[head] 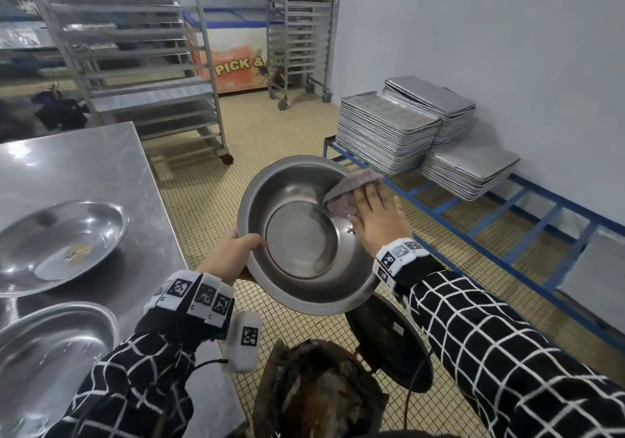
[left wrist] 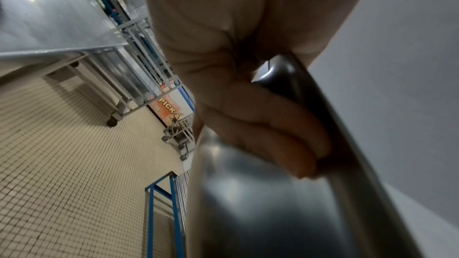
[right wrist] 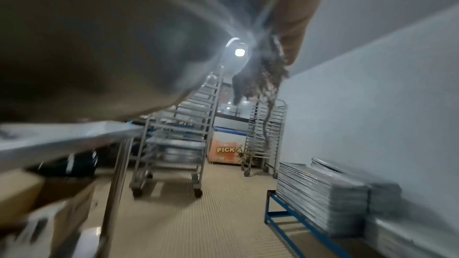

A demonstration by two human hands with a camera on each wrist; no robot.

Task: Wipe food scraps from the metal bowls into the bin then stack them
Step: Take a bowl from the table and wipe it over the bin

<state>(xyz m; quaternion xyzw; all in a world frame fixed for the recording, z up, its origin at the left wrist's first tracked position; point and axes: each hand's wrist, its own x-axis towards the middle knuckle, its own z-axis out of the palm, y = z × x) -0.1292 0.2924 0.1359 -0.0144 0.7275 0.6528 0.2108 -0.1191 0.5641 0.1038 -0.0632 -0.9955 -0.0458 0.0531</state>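
Observation:
My left hand point(head: 233, 255) grips the near-left rim of a metal bowl point(head: 301, 244), thumb inside; the left wrist view shows its fingers point(left wrist: 273, 134) curled under the bowl point(left wrist: 273, 213). The bowl is tilted toward me above an open dark bin point(head: 318, 393) holding brown scraps. My right hand point(head: 375, 217) presses a grey cloth point(head: 351, 190) flat against the bowl's right inner wall, fingers straight. The right wrist view is blurred, with the frayed cloth point(right wrist: 261, 77) hanging by the bowl point(right wrist: 99, 46). Two more bowls sit on the steel table point(head: 84, 167): one point(head: 57, 244) with scraps, one point(head: 50, 359) nearer.
The bin's lid point(head: 389, 339) stands open to the right of the bin. Stacks of baking trays point(head: 389, 133) rest on a low blue frame point(head: 507, 234) along the right wall. Wheeled tray racks point(head: 152, 65) and a chest freezer point(head: 236, 55) stand beyond the tiled floor.

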